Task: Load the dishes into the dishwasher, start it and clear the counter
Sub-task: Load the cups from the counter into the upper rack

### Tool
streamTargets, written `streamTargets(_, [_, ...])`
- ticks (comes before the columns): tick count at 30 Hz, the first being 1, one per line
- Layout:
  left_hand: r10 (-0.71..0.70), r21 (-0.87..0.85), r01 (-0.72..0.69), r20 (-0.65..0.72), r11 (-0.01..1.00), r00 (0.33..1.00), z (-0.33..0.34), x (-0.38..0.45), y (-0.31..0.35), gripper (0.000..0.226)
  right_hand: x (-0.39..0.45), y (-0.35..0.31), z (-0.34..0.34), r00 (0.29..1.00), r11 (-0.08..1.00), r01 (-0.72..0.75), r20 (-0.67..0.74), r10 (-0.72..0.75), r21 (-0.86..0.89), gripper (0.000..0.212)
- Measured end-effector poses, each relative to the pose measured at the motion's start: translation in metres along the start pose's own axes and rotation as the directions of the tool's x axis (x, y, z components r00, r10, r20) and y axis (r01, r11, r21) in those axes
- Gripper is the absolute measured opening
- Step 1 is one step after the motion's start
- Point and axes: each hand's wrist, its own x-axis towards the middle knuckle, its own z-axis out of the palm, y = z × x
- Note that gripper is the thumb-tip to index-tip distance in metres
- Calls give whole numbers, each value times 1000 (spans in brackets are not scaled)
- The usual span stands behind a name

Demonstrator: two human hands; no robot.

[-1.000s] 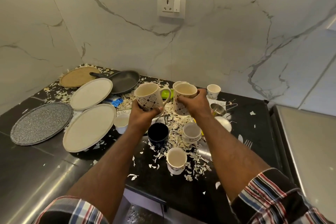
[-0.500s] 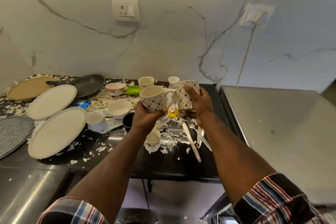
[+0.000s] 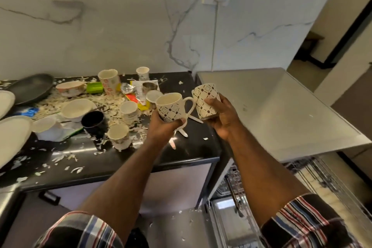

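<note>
Holding two patterned mugs above the near right corner of the black counter (image 3: 191,147), I am gripping one in each hand. My left hand (image 3: 163,129) is cupping the upright left mug (image 3: 171,106) from below, fingers curled round its base, its handle pointing right and its cream inside showing. My right hand (image 3: 221,115) is wrapping the right mug (image 3: 205,98), which is tilting away from me so its mouth is hidden; its handle cannot be made out. The two mugs are sitting just beside each other, and whether they are touching I cannot tell.

Cutlery on the counter is lying partly hidden behind my left hand, only pale ends showing. To the left, scattered white scraps are lying among paper cups (image 3: 118,135), a dark cup (image 3: 93,121), bowls (image 3: 77,107) and a grey pan (image 3: 30,86); pale plates (image 3: 12,139) are being cut off by the left edge. At right, the open dishwasher (image 3: 281,106) is showing a grey top, while its wire rack (image 3: 322,177) below is blurred and partly covered by my right forearm.
</note>
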Motion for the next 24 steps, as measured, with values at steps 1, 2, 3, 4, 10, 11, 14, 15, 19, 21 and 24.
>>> streamTargets(1, [-8, -5, 8, 10, 1000, 1000, 11, -7, -2, 75, -8, -2, -12, 1000, 1000, 0, -12, 0, 7, 54])
streamTargets(2, [-14, -13, 14, 21, 1000, 1000, 22, -15, -4, 75, -17, -4, -24, 1000, 1000, -5, -27, 6, 15, 51])
streamTargets(3, [-14, -7, 15, 30, 1000, 999, 31, -21, -5, 75, -25, -6, -34, 999, 1000, -15, -50, 15, 16, 49])
streamTargets(4, [-12, 4, 11, 40, 1000, 999, 42, -29, -7, 74, -35, -9, -46, 997, 999, -31, -74, 31, 12, 48])
streamTargets(10, [-37, 65, 30, 112, 997, 993, 101, -86, -23, 66, -88, -18, -121, 989, 997, -54, -132, 60, 49, 26])
streamTargets(11, [-50, 71, 41, 131, 997, 990, 109, -96, -28, 66, -96, -17, -133, 989, 997, -51, -137, 58, 57, 26])
streamTargets(14, [-89, 97, 74, 158, 993, 983, 131, -123, -45, 70, -121, -13, -165, 983, 995, -46, -175, 61, 89, 40])
streamTargets(15, [-108, 111, 90, 164, 990, 981, 138, -132, -51, 71, -128, -10, -174, 980, 994, -44, -189, 62, 100, 46])
streamTargets(19, [-186, 135, 160, 203, 978, 961, 162, -165, -75, 68, -155, 6, -210, 976, 990, -52, -202, 78, 130, 46])
streamTargets(21, [-220, 156, 186, 241, 970, 945, 172, -174, -88, 71, -166, 16, -228, 970, 986, -73, -219, 105, 148, 45])
streamTargets(24, [-263, 185, 217, 280, 958, 923, 184, -188, -106, 78, -186, 31, -253, 956, 979, -88, -260, 135, 185, 46])
